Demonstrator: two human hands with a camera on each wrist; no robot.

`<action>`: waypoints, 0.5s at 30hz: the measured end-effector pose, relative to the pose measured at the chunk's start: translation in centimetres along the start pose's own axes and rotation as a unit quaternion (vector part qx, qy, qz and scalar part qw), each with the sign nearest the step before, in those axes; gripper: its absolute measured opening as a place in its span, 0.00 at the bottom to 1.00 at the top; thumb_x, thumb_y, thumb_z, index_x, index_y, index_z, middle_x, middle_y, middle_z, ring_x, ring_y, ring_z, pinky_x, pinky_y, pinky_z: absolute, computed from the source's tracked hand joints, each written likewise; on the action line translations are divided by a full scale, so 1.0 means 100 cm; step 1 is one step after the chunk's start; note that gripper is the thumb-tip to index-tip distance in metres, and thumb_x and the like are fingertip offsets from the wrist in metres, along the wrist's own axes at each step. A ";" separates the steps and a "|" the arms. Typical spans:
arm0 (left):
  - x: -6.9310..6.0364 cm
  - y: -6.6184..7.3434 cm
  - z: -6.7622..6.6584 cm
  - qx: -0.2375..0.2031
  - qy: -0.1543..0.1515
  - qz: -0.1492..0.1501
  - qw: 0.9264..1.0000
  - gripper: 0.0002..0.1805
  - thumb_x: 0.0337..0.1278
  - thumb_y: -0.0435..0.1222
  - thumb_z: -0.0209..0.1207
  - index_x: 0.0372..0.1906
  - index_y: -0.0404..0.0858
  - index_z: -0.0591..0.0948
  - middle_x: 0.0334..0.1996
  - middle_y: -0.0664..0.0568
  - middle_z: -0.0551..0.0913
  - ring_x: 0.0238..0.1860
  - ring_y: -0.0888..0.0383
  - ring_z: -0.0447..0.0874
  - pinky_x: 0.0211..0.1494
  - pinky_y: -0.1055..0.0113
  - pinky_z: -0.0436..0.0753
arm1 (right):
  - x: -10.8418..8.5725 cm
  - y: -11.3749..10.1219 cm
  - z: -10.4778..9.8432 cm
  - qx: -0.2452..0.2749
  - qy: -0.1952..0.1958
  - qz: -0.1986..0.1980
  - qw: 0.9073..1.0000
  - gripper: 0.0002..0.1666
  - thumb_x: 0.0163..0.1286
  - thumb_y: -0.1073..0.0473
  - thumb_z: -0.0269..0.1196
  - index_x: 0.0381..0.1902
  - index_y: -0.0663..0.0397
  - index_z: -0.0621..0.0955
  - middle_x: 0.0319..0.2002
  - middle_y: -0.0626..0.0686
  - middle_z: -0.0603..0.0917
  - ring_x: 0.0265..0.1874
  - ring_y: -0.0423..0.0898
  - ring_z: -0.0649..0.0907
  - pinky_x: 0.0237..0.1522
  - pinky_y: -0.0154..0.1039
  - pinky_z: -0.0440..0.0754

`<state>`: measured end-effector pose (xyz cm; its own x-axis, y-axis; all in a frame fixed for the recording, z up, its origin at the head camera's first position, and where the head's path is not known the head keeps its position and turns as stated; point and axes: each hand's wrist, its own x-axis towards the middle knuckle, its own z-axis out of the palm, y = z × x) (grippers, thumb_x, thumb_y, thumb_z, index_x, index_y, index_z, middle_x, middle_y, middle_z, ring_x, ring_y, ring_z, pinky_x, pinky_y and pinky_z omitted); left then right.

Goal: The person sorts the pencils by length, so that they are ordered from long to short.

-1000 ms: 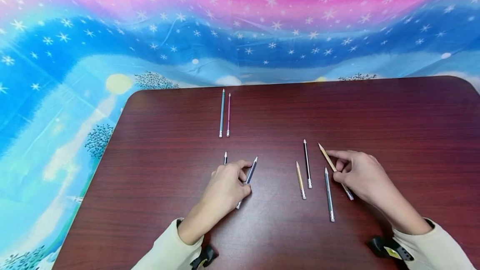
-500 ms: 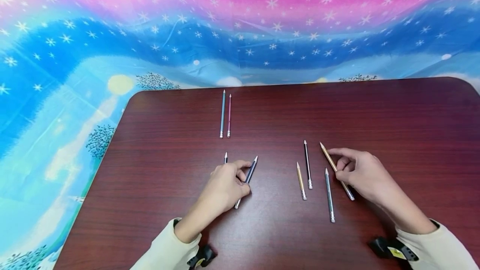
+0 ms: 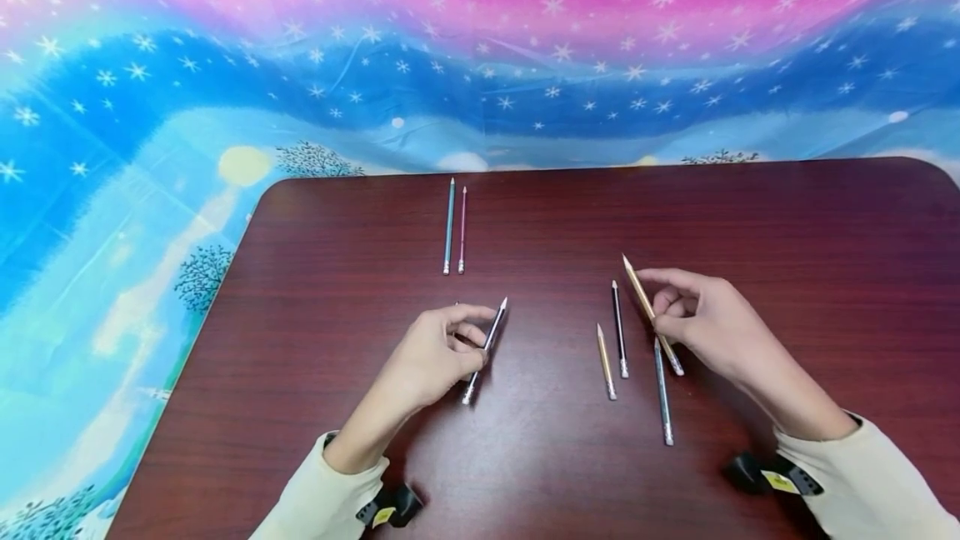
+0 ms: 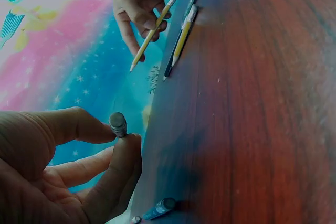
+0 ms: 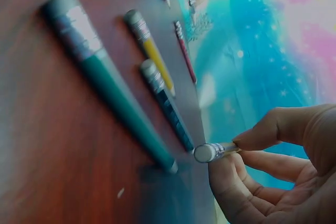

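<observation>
My left hand [image 3: 431,357] pinches a dark pencil [image 3: 496,325] between thumb and fingers, its point slanting away to the right and its eraser toward me. My right hand [image 3: 705,317] pinches a yellow pencil [image 3: 640,290], raised off the table in the left wrist view. Below and left of that hand lie a green pencil [image 5: 121,98], a black pencil [image 3: 619,332] and a shorter yellow pencil [image 3: 606,363]. The raised yellow pencil overlaps the green one's tip in the head view. Behind my left hand another pencil is almost wholly hidden; only its tip shows.
A blue pencil [image 3: 449,227] and a thin pink pencil [image 3: 462,232] lie side by side near the far edge of the dark wooden table [image 3: 337,257]. A snowflake-patterned cloth [image 3: 480,48] hangs behind the table and along its left side.
Both hands have risen with their pencils. The left one has shifted slightly left and away, the right one left and away, bringing the yellow pencil over the green pencil's tip.
</observation>
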<state>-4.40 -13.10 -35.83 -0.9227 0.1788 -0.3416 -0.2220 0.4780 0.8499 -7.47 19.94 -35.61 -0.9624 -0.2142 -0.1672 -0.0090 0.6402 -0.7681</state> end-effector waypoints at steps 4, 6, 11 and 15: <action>0.001 -0.001 -0.003 -0.027 -0.009 -0.002 1.000 0.30 0.51 0.22 0.61 0.62 0.38 0.84 0.40 0.47 0.87 0.34 0.62 0.84 0.35 0.71 0.82 | 0.009 -0.012 0.003 0.020 -0.007 -0.002 1.000 0.33 0.65 0.73 0.61 0.70 0.59 0.77 0.38 0.57 0.83 0.31 0.38 0.81 0.31 0.33 0.78; 0.002 -0.002 -0.004 -0.044 -0.012 -0.006 0.999 0.30 0.51 0.22 0.61 0.63 0.36 0.83 0.41 0.46 0.86 0.33 0.62 0.83 0.34 0.72 0.81 | 0.014 -0.018 0.005 0.025 -0.014 0.002 1.000 0.34 0.65 0.72 0.61 0.70 0.59 0.77 0.40 0.57 0.83 0.32 0.38 0.81 0.31 0.33 0.79; 0.003 -0.001 -0.007 -0.065 -0.008 -0.020 0.998 0.31 0.52 0.21 0.59 0.65 0.33 0.81 0.42 0.46 0.86 0.28 0.63 0.82 0.26 0.71 0.75 | 0.030 -0.032 0.010 0.065 -0.031 0.010 0.997 0.36 0.64 0.73 0.60 0.72 0.60 0.76 0.43 0.60 0.84 0.33 0.39 0.82 0.33 0.34 0.82; 0.005 -0.001 -0.011 -0.072 -0.006 -0.023 0.997 0.31 0.52 0.21 0.57 0.65 0.33 0.81 0.42 0.45 0.85 0.28 0.61 0.81 0.25 0.70 0.73 | 0.044 -0.045 0.015 0.108 -0.042 0.012 0.993 0.37 0.64 0.74 0.58 0.73 0.61 0.74 0.42 0.61 0.84 0.32 0.40 0.83 0.34 0.34 0.86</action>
<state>-5.16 -14.04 -35.63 -0.9068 0.1707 -0.3854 -0.3077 0.3567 0.8821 -11.23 15.01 -33.84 -0.9356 -0.2664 -0.2317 0.0816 0.4752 -0.8761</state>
